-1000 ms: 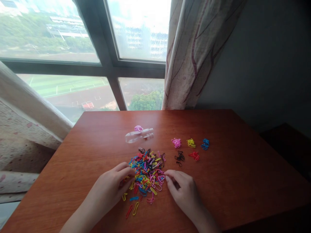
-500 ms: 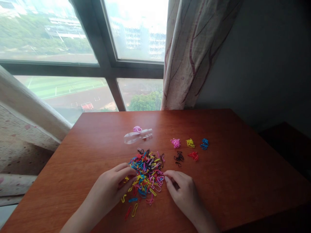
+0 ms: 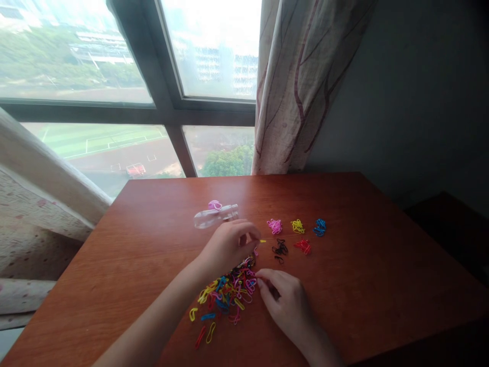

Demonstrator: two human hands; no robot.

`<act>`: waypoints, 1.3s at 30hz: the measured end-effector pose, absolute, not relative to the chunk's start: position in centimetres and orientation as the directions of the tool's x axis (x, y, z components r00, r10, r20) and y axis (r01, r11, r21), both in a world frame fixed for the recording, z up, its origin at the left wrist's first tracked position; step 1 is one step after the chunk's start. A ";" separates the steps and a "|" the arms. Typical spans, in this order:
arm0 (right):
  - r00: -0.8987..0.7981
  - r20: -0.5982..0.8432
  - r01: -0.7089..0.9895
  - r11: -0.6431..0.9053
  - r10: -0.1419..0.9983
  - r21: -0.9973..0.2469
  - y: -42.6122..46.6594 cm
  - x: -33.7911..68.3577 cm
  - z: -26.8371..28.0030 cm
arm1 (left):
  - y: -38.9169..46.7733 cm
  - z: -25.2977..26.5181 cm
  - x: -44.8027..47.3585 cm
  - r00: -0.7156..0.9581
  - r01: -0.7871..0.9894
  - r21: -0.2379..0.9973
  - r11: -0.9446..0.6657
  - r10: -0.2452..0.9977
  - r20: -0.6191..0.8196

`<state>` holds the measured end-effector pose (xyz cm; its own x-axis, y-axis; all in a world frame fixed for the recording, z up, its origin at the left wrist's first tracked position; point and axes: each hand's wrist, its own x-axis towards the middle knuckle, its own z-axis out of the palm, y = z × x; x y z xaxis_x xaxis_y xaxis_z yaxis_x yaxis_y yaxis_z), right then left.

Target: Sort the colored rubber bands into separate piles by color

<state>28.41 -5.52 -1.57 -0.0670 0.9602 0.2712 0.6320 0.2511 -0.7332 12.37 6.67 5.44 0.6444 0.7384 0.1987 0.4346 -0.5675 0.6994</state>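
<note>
My left hand reaches over the mixed pile and pinches a small yellow rubber band at its fingertips. Beneath it, the pile of coloured rubber bands is partly covered by my left hand and forearm. At the pile's right edge lies my right hand, thumb and forefinger pressed together against pink bands; whether it grips one is unclear. Just beyond the left fingertips are small sorted heaps: pink, yellow, blue, black and red.
A clear plastic bottle-shaped container with a pink loop lies behind the pile. Loose bands, including a yellow one and a red one, lie near the front of the wooden table. Window and curtains stand behind.
My left hand has moved from the pile's left side up and to the right, carrying a yellow rubber band. My right hand has stayed nearly still.
</note>
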 end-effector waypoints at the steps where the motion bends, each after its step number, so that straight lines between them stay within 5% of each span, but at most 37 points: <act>1: -0.063 0.273 0.629 0.251 0.960 -0.736 -5.5 28.4 -1.6 | 7.6 5.1 13.8 0.659 0.445 0.674 -0.589 0.725 0.199; 19: -0.059 0.293 0.601 0.268 0.954 -0.753 -5.4 28.3 -1.6 | 13.1 3.5 25.6 0.707 0.534 0.548 -0.644 0.695 0.128; 31: -0.070 0.273 0.615 0.257 0.959 -0.746 -5.8 28.4 -1.9 | 9.3 5.2 15.6 0.632 0.462 0.674 -0.576 0.747 0.205; 39: -0.093 0.259 0.625 0.258 0.962 -0.737 -5.9 28.5 -1.9 | 5.7 4.7 8.4 0.427 0.412 0.826 -0.385 0.882 0.198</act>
<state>28.48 -5.90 -1.85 -0.0925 0.9615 0.2587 0.6246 0.2584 -0.7370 8.39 5.71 4.72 0.4268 0.8824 0.1980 0.4120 -0.3846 0.8261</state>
